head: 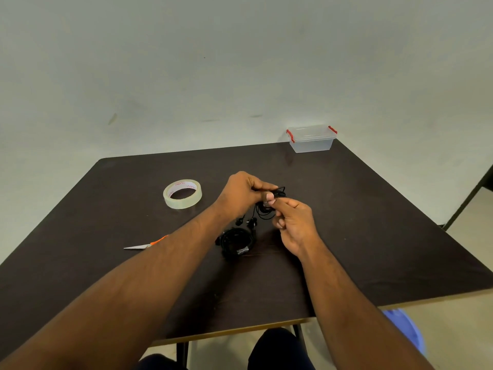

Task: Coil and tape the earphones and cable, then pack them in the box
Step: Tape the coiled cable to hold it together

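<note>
Both hands' grip, left hand [244, 192] and right hand [293, 222], pinches the thin black earphone wire coil [266, 209]; loosening could let loops spring free before the clear tape roll [182, 193] left of it is reached.

A dark brown table [373, 236] with a pale edge band along its near side carries 4 items. A roll of clear tape [182, 193] lies flat left of centre. A pair of scissors [145, 244] with an orange handle rests near the left edge, blades closed and pointing left, partly hidden by a forearm. A coiled black cable [236, 243], bound with a strip of tape, sits near the middle. A clear plastic box [311, 138] with 2 red clips, lid on, stands at the far right corner.
</note>
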`<state>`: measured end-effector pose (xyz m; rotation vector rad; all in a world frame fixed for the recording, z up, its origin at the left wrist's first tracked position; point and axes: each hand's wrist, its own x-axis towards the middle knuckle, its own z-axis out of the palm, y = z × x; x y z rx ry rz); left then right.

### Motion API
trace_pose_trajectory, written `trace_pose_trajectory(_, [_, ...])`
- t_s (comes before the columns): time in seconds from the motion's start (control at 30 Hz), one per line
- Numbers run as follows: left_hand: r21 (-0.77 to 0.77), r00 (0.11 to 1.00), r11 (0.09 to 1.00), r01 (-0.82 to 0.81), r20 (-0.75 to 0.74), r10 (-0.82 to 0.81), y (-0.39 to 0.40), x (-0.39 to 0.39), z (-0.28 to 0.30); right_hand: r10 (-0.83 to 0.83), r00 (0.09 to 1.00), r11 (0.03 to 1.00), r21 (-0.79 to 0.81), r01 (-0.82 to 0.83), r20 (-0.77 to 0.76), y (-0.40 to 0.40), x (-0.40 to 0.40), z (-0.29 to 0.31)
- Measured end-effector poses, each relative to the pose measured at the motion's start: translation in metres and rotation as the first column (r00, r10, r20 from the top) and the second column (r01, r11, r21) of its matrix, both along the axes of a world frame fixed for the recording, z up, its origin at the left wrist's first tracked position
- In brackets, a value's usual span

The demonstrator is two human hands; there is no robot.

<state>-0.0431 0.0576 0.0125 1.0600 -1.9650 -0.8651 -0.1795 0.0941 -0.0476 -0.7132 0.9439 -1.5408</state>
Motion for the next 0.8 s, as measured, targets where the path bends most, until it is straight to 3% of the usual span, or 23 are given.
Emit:
trace_pose_trajectory(0.27, [-0.136, 0.997, 0.989, -0.055, -0.054, 0.048, 0.016, 0.0, -0.002, 0.098, 0.995, 0.995, 0.002, -0.098, -0.026, 0.001, -0.003, -0.001])
trace_pose_trajectory(0.4, [-0.307, 0.978, 0.951, -0.025, 0.192, 0.088, 0.021, 0.003, -0.004, 0.115, 0.993, 0.993, 0.013, -0.115, -0.036, 0.0, -0.003, -0.001])
trace_pose_trajectory(0.53, [-0.501, 0.848, 0.865, 0.043, 0.476, 0.234, 0.024, 0.002, -0.011, 0.134, 0.99, 0.991, -0.003, -0.134, -0.035, 0.001, -0.003, -0.002])
trace_pose_trajectory(0.8, [-0.431, 0.877, 0.893, 0.131, 0.471, 0.099, 0.034, 0.004, -0.025, 0.101, 0.993, 0.994, 0.029, -0.103, 0.06, -0.001, -0.008, -0.001])
